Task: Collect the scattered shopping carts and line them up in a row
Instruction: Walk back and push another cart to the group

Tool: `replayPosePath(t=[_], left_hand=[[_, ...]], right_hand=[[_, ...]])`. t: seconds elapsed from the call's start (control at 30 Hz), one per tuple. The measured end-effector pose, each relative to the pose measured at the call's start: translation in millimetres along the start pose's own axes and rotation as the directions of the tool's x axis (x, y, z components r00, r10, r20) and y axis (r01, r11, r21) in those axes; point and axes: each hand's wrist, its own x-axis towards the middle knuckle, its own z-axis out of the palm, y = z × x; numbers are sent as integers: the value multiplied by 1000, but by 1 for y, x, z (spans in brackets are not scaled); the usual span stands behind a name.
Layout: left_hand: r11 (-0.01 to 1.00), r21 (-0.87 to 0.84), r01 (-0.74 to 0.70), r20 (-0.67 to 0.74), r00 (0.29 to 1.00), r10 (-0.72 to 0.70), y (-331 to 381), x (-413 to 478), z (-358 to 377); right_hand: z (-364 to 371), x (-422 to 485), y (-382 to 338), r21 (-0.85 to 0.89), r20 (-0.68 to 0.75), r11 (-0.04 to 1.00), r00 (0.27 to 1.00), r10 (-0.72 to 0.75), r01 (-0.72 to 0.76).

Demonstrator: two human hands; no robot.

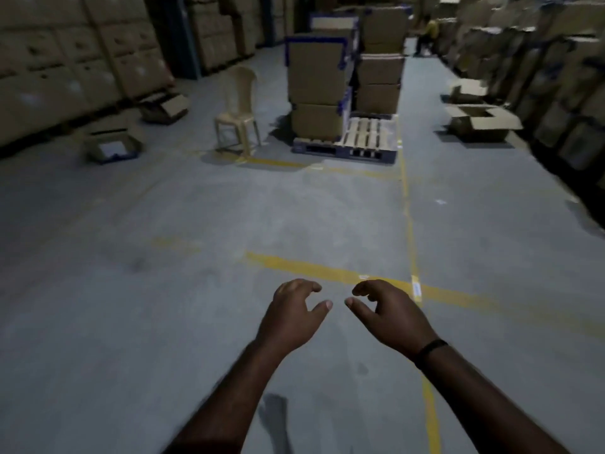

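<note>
No shopping cart shows in the head view. My left hand (293,314) and my right hand (388,314) are held out side by side in front of me above the grey warehouse floor. Both have loosely curled fingers and hold nothing. A dark band circles my right wrist. The two hands are a small gap apart, over a yellow floor line (327,271).
A tan plastic chair (237,113) stands ahead left. A pallet (357,142) stacked with cardboard boxes (317,86) sits ahead centre. Open boxes lie on the floor at left (113,144) and right (481,121). Box stacks line both sides. A person (427,34) is far back.
</note>
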Motion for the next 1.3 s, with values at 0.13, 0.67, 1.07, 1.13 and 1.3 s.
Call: replayPosePath(t=[0.13, 0.67, 1.07, 1.13, 1.3], left_hand=[[992, -24, 126, -75, 989, -127, -39, 2, -25], [852, -236, 467, -473, 711, -521, -93, 75, -147], [751, -347, 562, -622, 462, -632, -208, 53, -258], [747, -363, 557, -635, 439, -636, -241, 51, -286], [737, -429, 523, -646, 393, -655, -312, 43, -370]], right_hand=[[31, 46, -24, 1, 93, 994, 990, -110, 111], [120, 256, -171, 410, 335, 811, 759, -559, 416], [245, 308, -338, 570, 446, 679, 520, -729, 462], [273, 314, -373, 576, 447, 665, 498, -743, 475], [331, 329, -468, 556, 479, 649, 438, -761, 520]])
